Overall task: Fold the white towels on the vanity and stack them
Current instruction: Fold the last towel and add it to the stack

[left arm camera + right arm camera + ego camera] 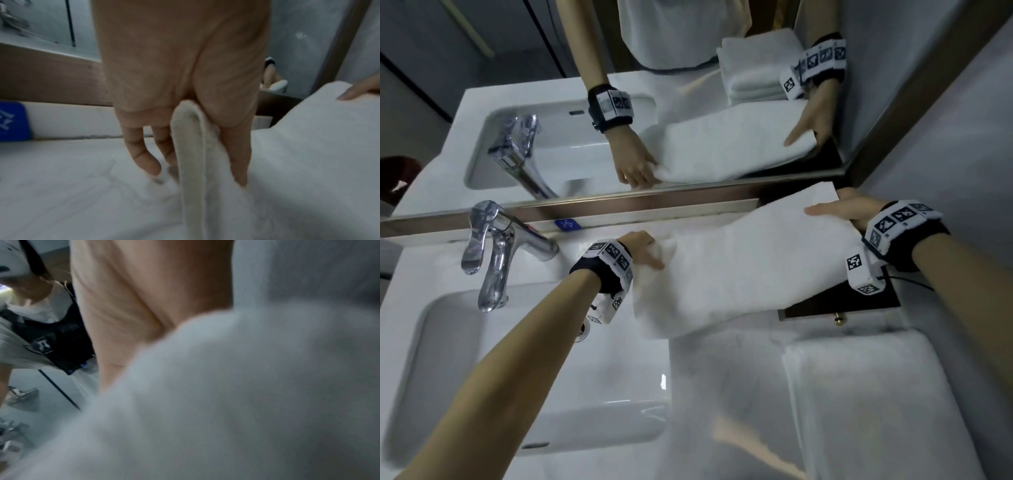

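Towel [750, 260] is held up over the surface [722, 394], stretched between both hands, to the right of the sink [524, 377] and in front of the mirror [688, 102]. It looks already doubled lengthwise.

Left hand [642, 251] pinches the left end; wrist view shows a fold of cloth running between the fingers [141, 155]. Right hand [849, 209] grips the far right end, thumb on top, fingers hidden under the cloth. Right end sits higher than the left, over a dark box [866, 305] by the wall.

Handling, my read: soft, light terry, no stiffness. It sags in the middle and will slump once let go. Not slippery, not fragile. Best taken at the corners or end edges, kept lightly taut, then end brought to end.

Folded stack [876, 394] sits at near right on the surface; likely where this one lands. Tap [496, 246] is well to the left of the cloth.
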The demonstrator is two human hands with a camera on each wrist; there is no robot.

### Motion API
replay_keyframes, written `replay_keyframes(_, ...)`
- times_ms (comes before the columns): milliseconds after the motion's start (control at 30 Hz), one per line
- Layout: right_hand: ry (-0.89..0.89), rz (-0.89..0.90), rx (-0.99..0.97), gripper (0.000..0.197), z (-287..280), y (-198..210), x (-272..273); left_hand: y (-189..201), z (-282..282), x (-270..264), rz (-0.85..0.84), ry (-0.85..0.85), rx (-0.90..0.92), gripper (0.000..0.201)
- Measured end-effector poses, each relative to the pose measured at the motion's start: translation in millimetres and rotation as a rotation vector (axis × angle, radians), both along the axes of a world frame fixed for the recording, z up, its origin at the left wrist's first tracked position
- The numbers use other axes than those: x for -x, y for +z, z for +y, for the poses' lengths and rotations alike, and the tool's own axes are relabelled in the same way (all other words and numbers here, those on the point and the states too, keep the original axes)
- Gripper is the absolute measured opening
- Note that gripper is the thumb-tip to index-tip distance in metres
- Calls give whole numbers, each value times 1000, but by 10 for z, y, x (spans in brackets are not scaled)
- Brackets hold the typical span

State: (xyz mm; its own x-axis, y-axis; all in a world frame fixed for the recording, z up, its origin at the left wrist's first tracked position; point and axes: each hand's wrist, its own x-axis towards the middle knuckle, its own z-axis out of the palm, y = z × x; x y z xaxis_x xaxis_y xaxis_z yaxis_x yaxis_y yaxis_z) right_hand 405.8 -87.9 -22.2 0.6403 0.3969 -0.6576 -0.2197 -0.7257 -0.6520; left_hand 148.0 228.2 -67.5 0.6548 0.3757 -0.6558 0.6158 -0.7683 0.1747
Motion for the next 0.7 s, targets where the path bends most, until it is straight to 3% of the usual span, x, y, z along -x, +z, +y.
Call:
replay_keyframes(67, 42, 33, -5, 53, -13, 92, 21, 32, 2, 48, -9, 7, 15, 70)
replay_keyframes(167, 137, 15, 37, 73, -47, 235, 51, 177, 21, 169, -67, 43, 42, 81)
replay_keyframes(300, 173, -148, -38, 39, -122, 443, 91, 580, 101, 303, -303, 57, 49, 60)
replay_keyframes(367, 177, -253, -119, 36, -192, 580, 94, 795, 128, 359, -481, 23, 36, 40)
replay_keyframes(467, 203, -534, -215, 20, -295, 814, 144, 1032, 101, 432, -725, -45, -125, 28)
replay_keyframes(533, 224, -662, -280, 29, -322, 886, 156, 1058, 58, 451, -860, -108, -263, 24)
replay_keyframes(633, 294, -831, -300, 29, -434, 829, 298, 869, -130, 573, -909, -276, -478, 21)
replay_keyframes(700, 353, -886, -250, 25, -520, 674, 413, 602, -287, 669, -824, -311, -496, 26)
